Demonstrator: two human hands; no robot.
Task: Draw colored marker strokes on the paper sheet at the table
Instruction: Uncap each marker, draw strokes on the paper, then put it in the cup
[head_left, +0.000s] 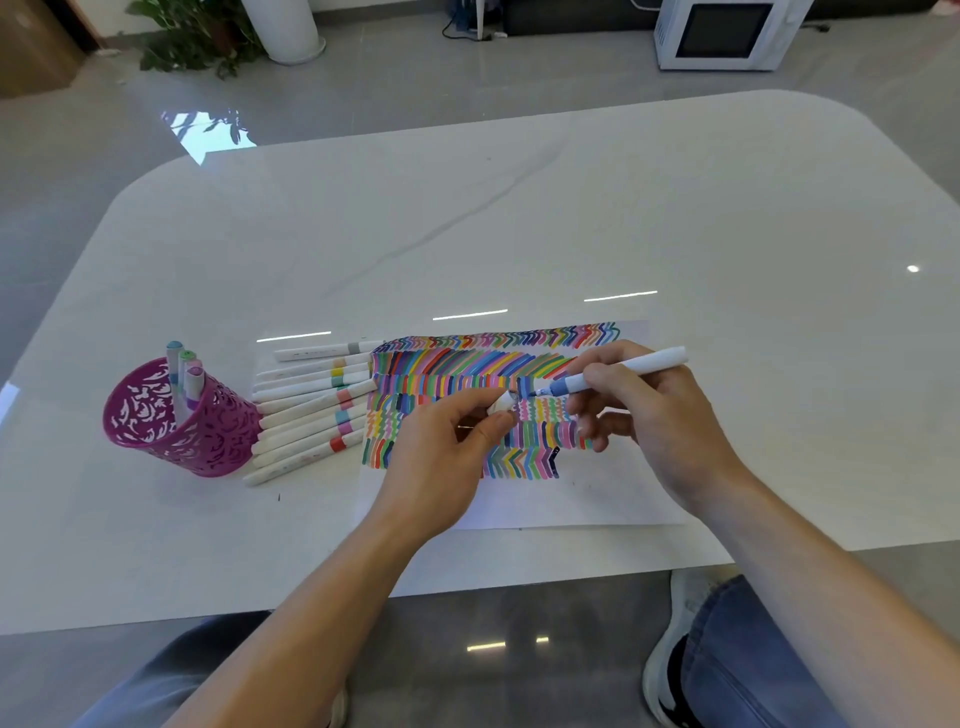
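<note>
A white paper sheet (597, 499) lies on the table, its upper part filled with rows of coloured marker strokes (467, 369). My right hand (654, 415) grips a white marker with a blue tip (618, 371), uncapped, its tip pointing left just above the strokes. My left hand (447, 452) pinches the marker's white cap (503, 402) between thumb and fingers, a short gap from the blue tip. Both hands hover over the middle of the sheet.
Several white markers with coloured bands (311, 410) lie in a row left of the sheet. A magenta cut-out pen cup (171, 421) holding three markers stands further left. The white table's (519, 218) near edge runs just below the sheet.
</note>
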